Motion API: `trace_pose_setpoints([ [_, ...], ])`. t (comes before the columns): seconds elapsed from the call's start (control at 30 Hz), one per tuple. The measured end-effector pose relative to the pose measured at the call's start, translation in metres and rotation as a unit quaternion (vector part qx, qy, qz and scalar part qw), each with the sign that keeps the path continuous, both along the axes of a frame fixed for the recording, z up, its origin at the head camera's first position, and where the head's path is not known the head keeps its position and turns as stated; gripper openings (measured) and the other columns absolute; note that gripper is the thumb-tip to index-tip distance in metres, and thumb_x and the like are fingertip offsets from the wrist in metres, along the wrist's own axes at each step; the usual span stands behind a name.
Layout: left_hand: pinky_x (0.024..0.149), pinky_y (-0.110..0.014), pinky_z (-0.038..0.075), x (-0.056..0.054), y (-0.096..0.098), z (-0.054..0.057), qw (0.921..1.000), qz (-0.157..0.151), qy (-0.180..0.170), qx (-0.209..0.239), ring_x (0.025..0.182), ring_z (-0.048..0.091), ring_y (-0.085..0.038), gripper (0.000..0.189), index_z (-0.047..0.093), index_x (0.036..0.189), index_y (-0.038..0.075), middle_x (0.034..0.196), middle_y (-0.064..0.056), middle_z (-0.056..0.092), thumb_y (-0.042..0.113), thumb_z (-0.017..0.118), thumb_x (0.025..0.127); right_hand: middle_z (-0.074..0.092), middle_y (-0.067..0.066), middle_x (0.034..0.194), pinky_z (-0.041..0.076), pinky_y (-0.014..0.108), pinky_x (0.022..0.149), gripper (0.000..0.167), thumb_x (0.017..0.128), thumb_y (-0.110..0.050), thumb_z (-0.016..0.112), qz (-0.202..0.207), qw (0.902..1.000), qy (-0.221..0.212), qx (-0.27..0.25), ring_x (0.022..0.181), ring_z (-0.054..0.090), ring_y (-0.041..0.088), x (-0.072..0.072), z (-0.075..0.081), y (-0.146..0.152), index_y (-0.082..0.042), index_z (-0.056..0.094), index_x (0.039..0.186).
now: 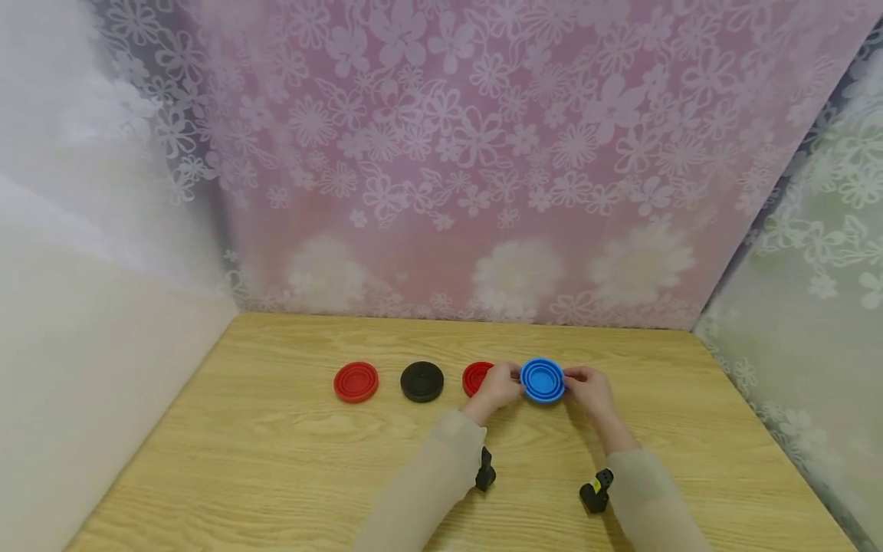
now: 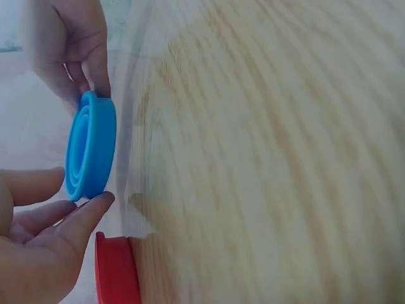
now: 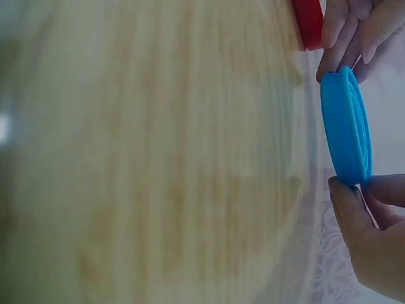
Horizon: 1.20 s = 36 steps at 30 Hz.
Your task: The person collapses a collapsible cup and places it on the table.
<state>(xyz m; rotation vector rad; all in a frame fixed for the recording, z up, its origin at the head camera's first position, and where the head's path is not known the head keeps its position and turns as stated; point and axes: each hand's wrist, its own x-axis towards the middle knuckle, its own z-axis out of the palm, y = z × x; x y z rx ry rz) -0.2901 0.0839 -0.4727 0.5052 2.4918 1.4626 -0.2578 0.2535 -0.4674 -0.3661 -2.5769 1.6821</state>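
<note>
A blue collapsible cup (image 1: 541,381), folded flat into concentric rings, is held between both hands at the right of the row. My left hand (image 1: 498,387) pinches its left rim with thumb and fingers. On the opposite side, the right hand (image 1: 591,391) pinches the rim. Seen edge-on in the left wrist view, the blue cup (image 2: 92,149) stands a little off the wooden surface. Partly covered by my left hand is a red folded cup (image 1: 474,377), also visible at the top of the right wrist view.
Further left on the wooden table (image 1: 276,460) lie a black folded cup (image 1: 421,381) and another red one (image 1: 356,382). A pink flowered curtain (image 1: 441,192) hangs behind the table. Pale sheets flank both sides. Black wrist devices (image 1: 597,491) sit at the sleeves.
</note>
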Motion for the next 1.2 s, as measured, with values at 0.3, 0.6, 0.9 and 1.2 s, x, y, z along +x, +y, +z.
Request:
trace_pose_setpoints([
  [0.3, 0.062, -0.021, 0.04, 0.002, 0.002, 0.001, 0.9989, -0.039, -0.007, -0.027, 0.071, 0.045, -0.01, 0.02, 0.061, 0.099, -0.003, 0.086, -0.005, 0.059, -0.001, 0.061, 0.08, 0.047, 0.03, 0.115, 0.039, 0.045, 0.087, 0.03, 0.092, -0.006, 0.042, 0.023, 0.9957, -0.037, 0.081, 0.107, 0.043, 0.038, -0.002, 0.001, 0.002, 0.012, 0.05, 0.114],
  [0.6, 0.057, -0.023, 0.041, 0.005, 0.003, 0.004, 0.9968, -0.037, -0.068, -0.017, 0.062, 0.047, -0.012, 0.04, 0.051, 0.119, -0.003, 0.092, -0.005, 0.057, 0.016, 0.06, 0.085, 0.04, 0.033, 0.122, 0.039, 0.045, 0.087, 0.038, 0.092, -0.008, 0.037, 0.059, 0.9942, -0.05, 0.075, 0.11, 0.041, 0.04, -0.003, 0.004, 0.001, 0.015, 0.041, 0.121],
  [0.9, 0.081, -0.031, 0.045, 0.009, -0.015, 0.016, 0.9969, -0.041, -0.067, 0.009, 0.103, 0.051, -0.016, 0.043, 0.051, 0.123, 0.002, 0.12, -0.007, 0.053, 0.027, 0.055, 0.088, 0.042, 0.031, 0.122, 0.038, 0.05, 0.087, 0.038, 0.094, -0.011, 0.038, 0.102, 0.9816, 0.012, 0.161, 0.11, 0.04, 0.043, 0.014, 0.027, -0.003, 0.011, 0.04, 0.124],
  [1.2, 0.085, -0.028, 0.044, 0.031, -0.075, 0.051, 0.9889, -0.061, 0.117, -0.068, 0.105, 0.052, -0.018, 0.036, 0.056, 0.116, 0.001, 0.115, -0.009, 0.056, 0.024, 0.054, 0.088, 0.056, 0.025, 0.105, 0.048, 0.04, 0.063, 0.027, 0.088, -0.006, 0.05, 0.106, 0.9544, 0.155, 0.232, 0.087, 0.055, 0.036, 0.04, 0.053, -0.043, 0.007, 0.055, 0.111],
])
